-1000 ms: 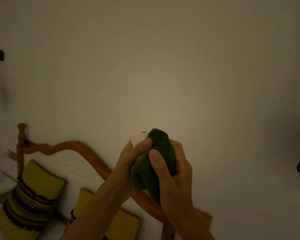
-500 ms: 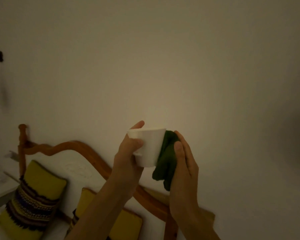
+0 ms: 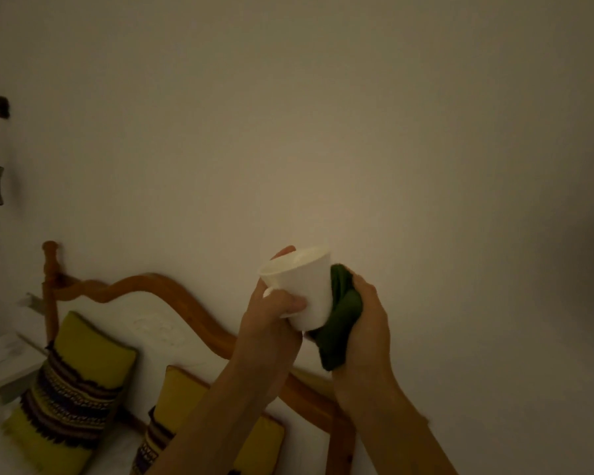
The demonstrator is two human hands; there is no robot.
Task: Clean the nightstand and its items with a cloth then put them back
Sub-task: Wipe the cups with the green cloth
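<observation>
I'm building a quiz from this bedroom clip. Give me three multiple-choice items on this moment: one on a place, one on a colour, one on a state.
1. Where is the bunched cloth relative to the white ceramic cup?
A. stuffed inside it
B. pressed against its outer side
C. lying on a pillow

2. What colour is the cloth?
A. dark green
B. red
C. white

3. How is the cup held?
A. set down on the bed
B. hanging from a hook
C. gripped in the left hand, tilted

Answers:
1 B: the cloth sits between the cup wall and the right hand.
2 A: it shows dark green beside the white cup.
3 C: the left hand fingers curl around it in the air, with the rim leaning left.
</observation>
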